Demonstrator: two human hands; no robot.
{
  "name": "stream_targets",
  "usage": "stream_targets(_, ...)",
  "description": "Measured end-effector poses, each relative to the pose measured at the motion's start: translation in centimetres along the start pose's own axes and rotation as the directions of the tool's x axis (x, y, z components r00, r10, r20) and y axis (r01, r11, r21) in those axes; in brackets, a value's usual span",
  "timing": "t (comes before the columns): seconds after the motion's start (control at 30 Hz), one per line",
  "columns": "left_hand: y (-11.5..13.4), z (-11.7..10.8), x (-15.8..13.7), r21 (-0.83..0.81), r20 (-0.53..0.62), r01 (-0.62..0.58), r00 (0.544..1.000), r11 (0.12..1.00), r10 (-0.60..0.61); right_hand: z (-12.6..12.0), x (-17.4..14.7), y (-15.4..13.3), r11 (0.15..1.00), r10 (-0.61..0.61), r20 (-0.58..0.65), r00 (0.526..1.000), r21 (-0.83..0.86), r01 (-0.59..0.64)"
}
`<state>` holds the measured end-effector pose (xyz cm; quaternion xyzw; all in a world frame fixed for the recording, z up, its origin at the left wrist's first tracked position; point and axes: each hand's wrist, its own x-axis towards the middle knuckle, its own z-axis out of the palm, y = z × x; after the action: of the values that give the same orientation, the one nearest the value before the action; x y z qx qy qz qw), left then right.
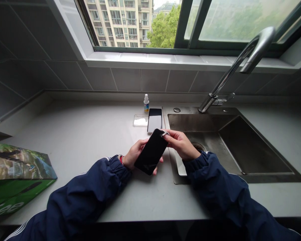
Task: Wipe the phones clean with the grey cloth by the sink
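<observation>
A black smartphone is tilted over the counter, its dark screen facing up. My left hand grips it along the left edge, with fingertips showing past its right side. At the phone's upper right corner, my right hand pinches a small whitish piece against the screen; its exact kind is too small to tell. Behind them, a second smartphone lies on the counter, its screen reflecting light. Beside that one are a clear phone case and a small white-capped bottle standing upright.
To the right is a steel sink with a curved chrome faucet; a white edge shows in it below my right wrist. A green printed bag rests at the left on the pale counter. A window is behind.
</observation>
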<state>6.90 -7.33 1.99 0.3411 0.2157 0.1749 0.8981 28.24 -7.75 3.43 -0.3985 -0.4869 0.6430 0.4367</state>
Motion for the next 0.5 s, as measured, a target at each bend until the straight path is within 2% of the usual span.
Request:
stream_targets(0.13, 0.03, 0.07, 0.02, 0.0, -0.015, -0.027, 1.0, 1.0, 0.027, -0.26, 0.09, 0.23, 0.999, 0.017, -0.022, 1.0, 0.033, -0.016)
stream_targets(0.5, -0.63, 0.05, 0.12, 0.086, -0.08, 0.027, 0.997, 0.996, -0.02, 0.42, -0.03, 0.21, 0.997, 0.007, -0.097, 0.995, 0.074, 0.0)
